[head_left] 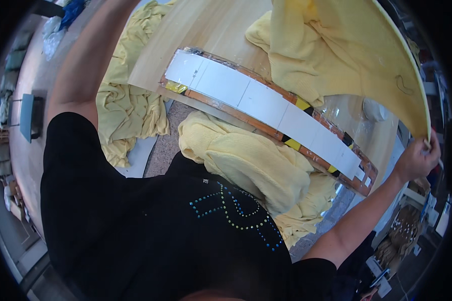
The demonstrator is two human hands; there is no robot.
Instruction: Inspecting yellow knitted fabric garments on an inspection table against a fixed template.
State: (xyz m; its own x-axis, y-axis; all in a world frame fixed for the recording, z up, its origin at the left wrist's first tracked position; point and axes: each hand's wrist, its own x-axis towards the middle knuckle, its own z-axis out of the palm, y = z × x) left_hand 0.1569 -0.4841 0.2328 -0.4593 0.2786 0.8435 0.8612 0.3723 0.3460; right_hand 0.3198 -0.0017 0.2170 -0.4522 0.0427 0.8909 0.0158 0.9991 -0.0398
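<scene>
My right hand point(419, 157) is raised at the far right, its fingers pinched on the corner of a yellow knitted fabric piece point(356, 65). The fabric stretches up from there past the upper edge, and its lower part rests in folds on the table. My left forearm point(88, 60) reaches up out of the picture, so the left hand cannot be seen. Between my arms lies a long wooden board point(218, 102) with a white paper strip point(258, 100) and black-and-yellow tape on it. A bunched yellow cloth point(246, 153) lies against my front, on the near side of the board.
More yellow fabric point(128, 108) hangs in a heap over the table's left side. The wooden tabletop point(211, 25) extends beyond the board. A white roll-like object point(375, 109) stands near the right end. Stacked goods point(399, 231) are at the lower right.
</scene>
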